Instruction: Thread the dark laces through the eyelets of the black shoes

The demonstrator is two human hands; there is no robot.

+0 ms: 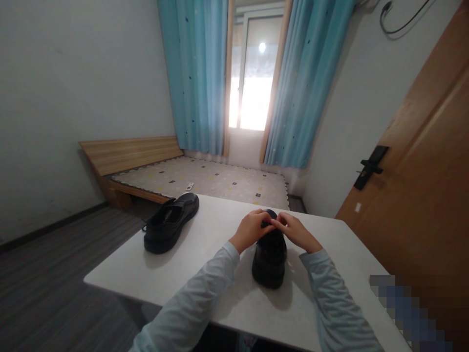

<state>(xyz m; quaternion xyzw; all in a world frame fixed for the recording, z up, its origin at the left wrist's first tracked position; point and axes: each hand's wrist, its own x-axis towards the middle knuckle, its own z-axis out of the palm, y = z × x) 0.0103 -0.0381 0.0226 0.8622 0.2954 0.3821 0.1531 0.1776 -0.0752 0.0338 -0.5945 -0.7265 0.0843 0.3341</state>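
A black shoe (270, 261) stands on the white table in front of me, its heel towards me and its toe pointing away. My left hand (252, 227) reaches over the front part of this shoe from the left, fingers bent and pinched. From the right, my right hand (293, 230) meets it there, also in a pinch, the fingertips of both hands close together above the shoe. Whatever they grip is hidden by the fingers. A second black shoe (163, 233) rests at the table's left side, with a thin dark loop, perhaps a lace, sticking out on its left.
The white table (205, 264) has its far edge near a bed (216, 178) with a patterned mattress and a small white object (189, 186) on it. A brown door (410, 146) with a black handle stands close on the right. Blue curtains (201, 73) flank the window.
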